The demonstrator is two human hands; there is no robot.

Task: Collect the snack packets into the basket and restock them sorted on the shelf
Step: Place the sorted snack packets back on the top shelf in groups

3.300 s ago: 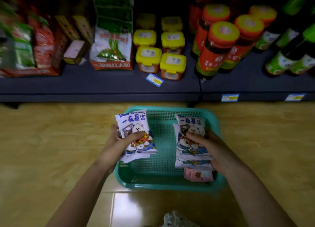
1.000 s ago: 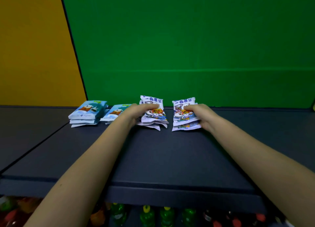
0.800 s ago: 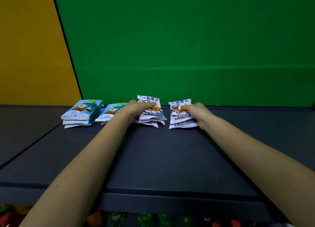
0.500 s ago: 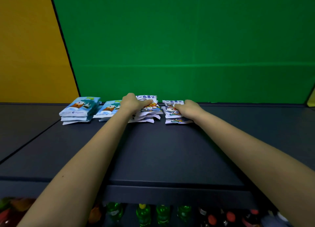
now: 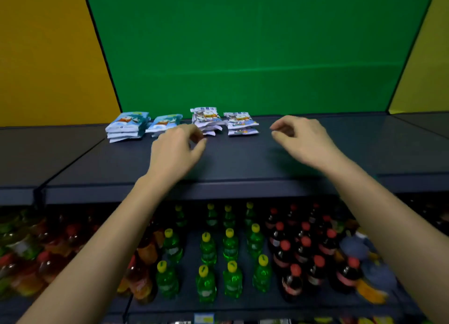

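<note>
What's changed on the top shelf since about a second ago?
The left hand let go of the left white packet stack and the right hand of the right white packet stack; both drew back toward the person and hover empty over the shelf, fingers loosely curled. Both white stacks stay where set; the leftmost blue packet stack and second blue packet stack did not move.

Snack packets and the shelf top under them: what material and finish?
White snack packets: probably thin printed plastic film, slightly glossy; crinkled, uneven edges. Blue snack packets: same look, puffier. Shelf top: seemingly painted sheet metal, dark matte; flat panels, folded front lip, seam between panels. Laminate not excluded.
</note>
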